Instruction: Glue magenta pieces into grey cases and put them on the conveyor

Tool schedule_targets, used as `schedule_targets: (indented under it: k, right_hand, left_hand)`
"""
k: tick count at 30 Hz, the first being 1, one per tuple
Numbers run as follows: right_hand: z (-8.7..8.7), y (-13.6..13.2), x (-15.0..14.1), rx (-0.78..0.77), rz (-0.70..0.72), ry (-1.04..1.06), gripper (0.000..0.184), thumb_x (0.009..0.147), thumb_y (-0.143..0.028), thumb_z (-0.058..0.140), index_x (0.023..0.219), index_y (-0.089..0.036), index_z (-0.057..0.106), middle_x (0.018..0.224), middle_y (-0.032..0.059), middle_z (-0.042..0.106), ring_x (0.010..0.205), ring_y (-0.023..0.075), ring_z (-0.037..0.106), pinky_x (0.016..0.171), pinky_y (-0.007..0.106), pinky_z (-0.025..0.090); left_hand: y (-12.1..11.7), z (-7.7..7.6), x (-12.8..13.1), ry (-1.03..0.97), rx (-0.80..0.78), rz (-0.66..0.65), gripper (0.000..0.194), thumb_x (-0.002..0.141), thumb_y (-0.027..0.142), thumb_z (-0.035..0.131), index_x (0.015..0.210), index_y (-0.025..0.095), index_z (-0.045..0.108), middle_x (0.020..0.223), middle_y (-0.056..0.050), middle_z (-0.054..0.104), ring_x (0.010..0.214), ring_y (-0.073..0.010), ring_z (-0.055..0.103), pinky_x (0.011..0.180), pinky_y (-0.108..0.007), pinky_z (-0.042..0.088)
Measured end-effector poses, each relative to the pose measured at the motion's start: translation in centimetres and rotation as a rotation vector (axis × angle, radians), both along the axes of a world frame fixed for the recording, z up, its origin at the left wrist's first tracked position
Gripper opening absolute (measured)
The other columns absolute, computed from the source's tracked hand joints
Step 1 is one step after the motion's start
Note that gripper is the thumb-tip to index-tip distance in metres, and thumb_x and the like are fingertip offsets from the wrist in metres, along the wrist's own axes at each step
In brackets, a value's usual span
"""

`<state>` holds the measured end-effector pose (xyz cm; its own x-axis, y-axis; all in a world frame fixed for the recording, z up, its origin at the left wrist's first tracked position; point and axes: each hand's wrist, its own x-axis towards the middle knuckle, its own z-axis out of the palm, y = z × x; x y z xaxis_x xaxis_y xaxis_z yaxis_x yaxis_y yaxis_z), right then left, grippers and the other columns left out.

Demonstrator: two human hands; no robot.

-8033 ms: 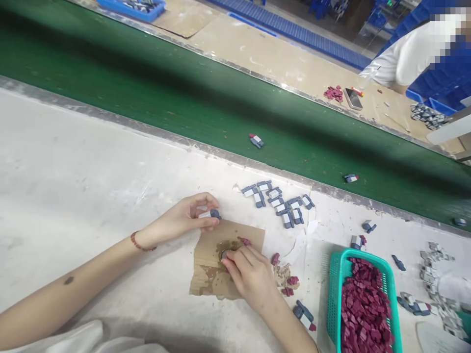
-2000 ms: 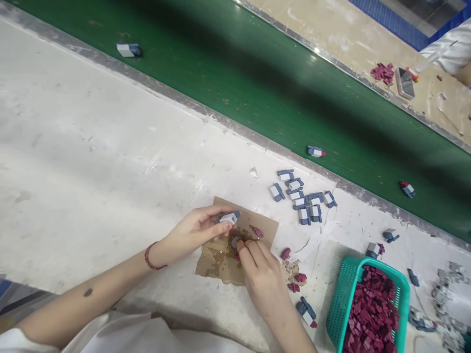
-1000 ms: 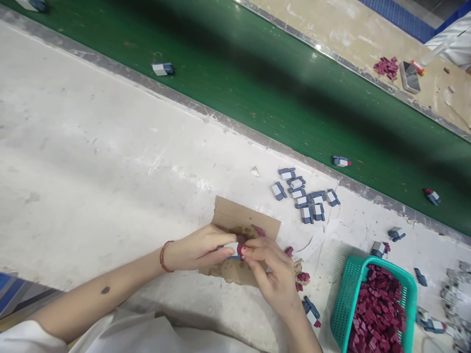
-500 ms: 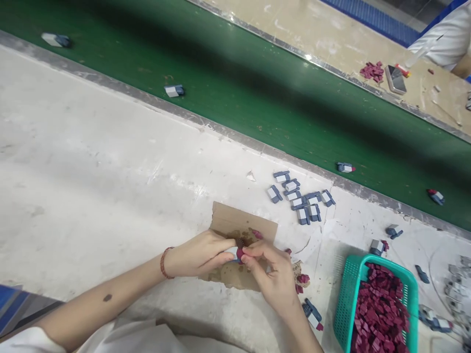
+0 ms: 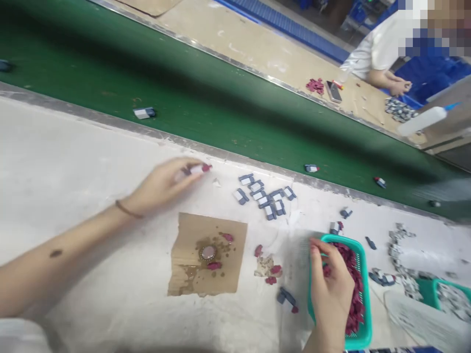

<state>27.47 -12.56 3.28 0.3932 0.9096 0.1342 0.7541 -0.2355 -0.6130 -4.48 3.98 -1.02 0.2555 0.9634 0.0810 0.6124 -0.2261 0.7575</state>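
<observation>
My left hand [image 5: 171, 184] is closed on a small grey-and-blue plastic part [image 5: 196, 169] with a maroon tip, just short of the green belt's near edge. Over the left rim of a green basket [image 5: 365, 294] full of maroon pieces, my right hand [image 5: 333, 279] has thumb and index fingertip almost meeting; whether anything sits between them is too blurred to make out. A stained cardboard sheet [image 5: 230, 279] lies between my hands, bearing a small round cap [image 5: 208, 252] and maroon pieces [image 5: 214, 265].
Several grey-and-blue parts [image 5: 270, 211] lie in a cluster by the belt [image 5: 221, 132], which carries more of them. A part with a maroon tip [image 5: 287, 299] lies left of the basket. Across the belt, a person's hands [image 5: 399, 87] are near a white bottle [image 5: 423, 121].
My left hand has carried the part up from the cardboard toward the belt. My right hand has let go of it and moved right to the basket. The view has shifted right.
</observation>
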Motion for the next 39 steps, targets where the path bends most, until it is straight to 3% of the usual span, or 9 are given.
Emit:
schedule_targets:
  k: [2, 5, 10, 15, 19, 24, 29, 33, 39]
  right_hand:
    - [0.0, -1.4, 3.1, -0.086, -0.132, -0.116, 0.028, 0.089, -0.037, 0.048, 0.098, -0.019, 0.067, 0.095, 0.0107, 0.07, 0.086, 0.0265, 0.064, 0.075, 0.039, 0.049]
    - [-0.5, -2.8, 6.1, -0.208, -0.118, -0.233, 0.03, 0.086, -0.036, 0.045, 0.095, -0.018, 0.067, 0.098, 0.0129, 0.069, 0.093, 0.0303, 0.062, 0.082, 0.045, 0.048]
    - [-1.8, -3.0, 6.7, -0.33, 0.028, -0.237, 0.022, 0.081, -0.023, 0.047, 0.088, -0.021, 0.068, 0.091, 0.0102, 0.07, 0.09, 0.0282, 0.062, 0.083, 0.042, 0.048]
    - [-2.2, -2.7, 6.5, -0.303, -0.005, -0.154, 0.019, 0.082, -0.026, 0.049, 0.081, -0.02, 0.067, 0.088, 0.0112, 0.07, 0.086, 0.0288, 0.062, 0.082, 0.043, 0.048]
    - [-1.5, -2.9, 6.4, -0.236, -0.163, 0.186, 0.025, 0.083, -0.041, 0.056, 0.09, -0.019, 0.066, 0.09, 0.0105, 0.072, 0.083, 0.0268, 0.067, 0.076, 0.04, 0.053]
    - [-0.5, -2.8, 5.0, -0.081, -0.194, 0.491, 0.033, 0.082, -0.045, 0.064, 0.103, -0.02, 0.07, 0.095, 0.0092, 0.074, 0.082, 0.023, 0.068, 0.077, 0.038, 0.056]
    - [-0.3, -1.9, 2.4, 0.051, -0.174, 0.576, 0.026, 0.078, -0.04, 0.071, 0.094, -0.021, 0.075, 0.09, 0.0082, 0.075, 0.075, 0.0219, 0.069, 0.07, 0.036, 0.058]
    - [-0.7, -0.3, -0.8, 0.081, -0.116, 0.63, 0.02, 0.07, -0.031, 0.078, 0.086, -0.021, 0.074, 0.085, 0.0061, 0.075, 0.07, 0.0198, 0.069, 0.062, 0.03, 0.058]
    - [-2.4, 1.8, -6.7, -0.113, 0.207, 0.645, 0.009, 0.081, -0.027, 0.067, 0.082, -0.019, 0.07, 0.076, 0.0048, 0.074, 0.068, 0.0186, 0.069, 0.061, 0.028, 0.056]
  left_hand:
    - [3.8, -0.5, 0.1, 0.115, 0.051, 0.095, 0.049, 0.085, 0.047, 0.05, 0.115, 0.009, 0.061, 0.114, -0.016, 0.067, 0.1, -0.0296, 0.059, 0.093, -0.039, 0.045]
    - [8.2, -1.0, 0.9, 0.275, 0.099, 0.124, 0.052, 0.089, 0.043, 0.045, 0.122, 0.005, 0.056, 0.117, -0.017, 0.064, 0.106, -0.0305, 0.056, 0.095, -0.043, 0.043]
    - [10.9, -1.6, 1.5, 0.34, 0.144, 0.056, 0.055, 0.088, 0.037, 0.041, 0.126, -0.001, 0.052, 0.127, -0.021, 0.057, 0.124, -0.0321, 0.044, 0.108, -0.045, 0.03]
    - [10.3, -2.2, 0.0, 0.432, 0.162, 0.127, 0.063, 0.088, 0.045, 0.033, 0.128, 0.0, 0.052, 0.138, -0.024, 0.046, 0.132, -0.0372, 0.032, 0.111, -0.049, 0.022]
    - [9.4, -1.6, -1.0, 0.47, 0.097, 0.214, 0.06, 0.09, 0.044, 0.032, 0.127, 0.002, 0.054, 0.139, -0.024, 0.042, 0.132, -0.0424, 0.027, 0.108, -0.057, 0.021]
    - [9.0, -0.6, -1.3, 0.336, -0.025, 0.29, 0.053, 0.093, 0.038, 0.042, 0.132, 0.003, 0.046, 0.149, -0.02, 0.03, 0.137, -0.0433, 0.019, 0.11, -0.058, 0.018]
    - [9.3, 0.4, -1.9, 0.184, -0.105, 0.405, 0.047, 0.092, 0.022, 0.045, 0.131, -0.003, 0.046, 0.145, -0.021, 0.036, 0.139, -0.0402, 0.02, 0.115, -0.053, 0.013]
    - [8.8, 1.6, -2.3, 0.027, -0.149, 0.438, 0.048, 0.09, 0.019, 0.05, 0.135, 0.003, 0.045, 0.142, -0.015, 0.045, 0.137, -0.0364, 0.028, 0.116, -0.054, 0.012]
    - [4.6, 1.9, -2.1, -0.334, -0.381, 0.446, 0.038, 0.093, 0.021, 0.043, 0.126, 0.004, 0.052, 0.115, -0.015, 0.066, 0.101, -0.0253, 0.064, 0.095, -0.044, 0.051]
